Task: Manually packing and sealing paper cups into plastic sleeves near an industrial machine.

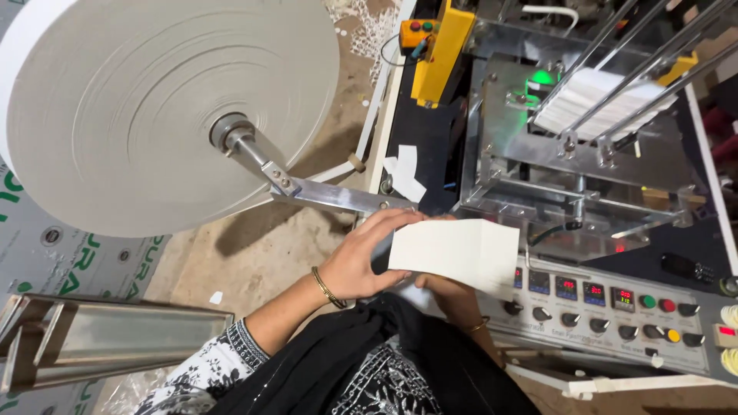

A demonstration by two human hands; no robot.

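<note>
Paper stack (455,253), white and squared, sits between my hands: left hand (361,261) clasps its near end, right hand (453,296) supports from beneath, grip mostly hidden. I judge it light, floppy, prone to fanning; hold opposite edges firmly.

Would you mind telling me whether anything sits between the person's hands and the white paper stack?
Nothing visible does. The left hand already touches the paper stack at its left edge. The right hand is underneath, mostly hidden by the stack, apparently supporting it.
</note>
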